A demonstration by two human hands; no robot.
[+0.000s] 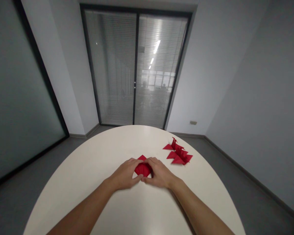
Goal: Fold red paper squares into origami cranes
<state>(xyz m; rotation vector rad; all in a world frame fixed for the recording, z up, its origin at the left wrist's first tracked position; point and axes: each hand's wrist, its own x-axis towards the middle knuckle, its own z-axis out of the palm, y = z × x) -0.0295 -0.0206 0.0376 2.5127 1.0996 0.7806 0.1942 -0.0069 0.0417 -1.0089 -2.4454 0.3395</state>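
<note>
A diamond-shaped piece of folded red origami paper [142, 170] lies at the middle of the round table, with crease lines on its face. My left hand [127, 173] curls around its left side, the thumb at the near corner and the fingers over the upper left edge. From the right, my right hand [160, 173] closes on the same paper, its thumb meeting the left one at the near corner. The fingers cover the paper's side corners; its far tip shows beyond them.
Several folded red paper cranes [178, 157] sit together toward the right edge of the white round table [98, 166]. Beyond the table stand glazed doors with blinds [112, 71]. A frosted glass panel [19, 98] is on the left, and a plain wall on the right.
</note>
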